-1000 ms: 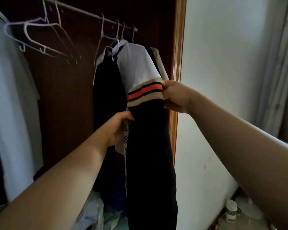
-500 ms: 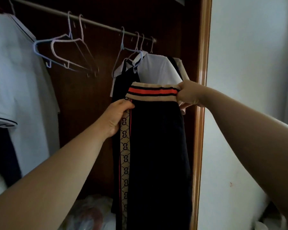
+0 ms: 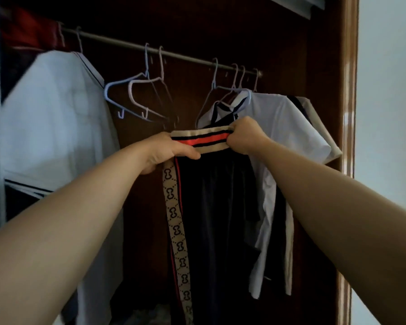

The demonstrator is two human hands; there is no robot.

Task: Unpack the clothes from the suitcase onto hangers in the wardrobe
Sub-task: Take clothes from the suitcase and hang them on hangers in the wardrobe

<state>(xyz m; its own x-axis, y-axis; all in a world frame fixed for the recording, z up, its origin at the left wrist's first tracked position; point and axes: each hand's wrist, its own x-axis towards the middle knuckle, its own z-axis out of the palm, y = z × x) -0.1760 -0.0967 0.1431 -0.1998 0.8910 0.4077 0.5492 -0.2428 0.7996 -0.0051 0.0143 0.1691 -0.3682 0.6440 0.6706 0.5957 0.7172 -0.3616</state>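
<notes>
Dark trousers (image 3: 216, 207) with a cream waistband striped red and black and a patterned beige side stripe hang down in front of the open wardrobe. My left hand (image 3: 167, 151) grips the waistband's left end, my right hand (image 3: 245, 134) grips its right end, both held level below the rail (image 3: 174, 53). Two empty hangers (image 3: 136, 97), one blue and one pink, hang on the rail just above and left of my hands. The suitcase is out of view.
A white shirt (image 3: 286, 127) hangs on a hanger behind my right hand. Another white shirt (image 3: 52, 118) fills the left side. The wardrobe's wooden frame (image 3: 348, 90) and a white wall stand at the right. Crumpled items lie on the wardrobe floor.
The view has swung right and up toward the rail. My hands have moved closer together on the waistband and shifted left, toward the empty hangers.
</notes>
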